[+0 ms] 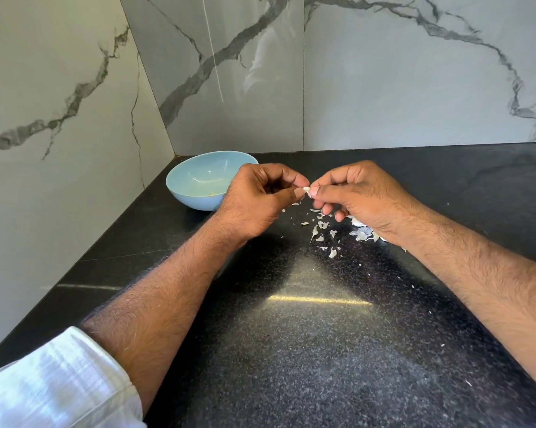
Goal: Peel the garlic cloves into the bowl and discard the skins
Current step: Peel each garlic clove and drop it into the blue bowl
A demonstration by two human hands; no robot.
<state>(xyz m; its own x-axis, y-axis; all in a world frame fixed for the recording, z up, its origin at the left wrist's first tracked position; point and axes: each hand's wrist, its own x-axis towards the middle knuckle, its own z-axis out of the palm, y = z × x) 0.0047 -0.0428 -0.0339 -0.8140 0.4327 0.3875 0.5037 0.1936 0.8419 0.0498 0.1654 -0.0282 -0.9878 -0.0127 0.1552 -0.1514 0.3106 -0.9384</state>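
White garlic clove (306, 190) pinched between left hand (254, 199) and right hand (357, 196), orientation unclear, blue bowl (198, 180) left

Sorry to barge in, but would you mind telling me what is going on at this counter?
A person is peeling garlic by hand. The left hand and the right hand both pinch one small clove between them, above the black counter. Loose skins lie scattered on the counter under and beside the right hand. The blue bowl sits in the corner behind the left hand, and I can make out no peeled cloves in it.
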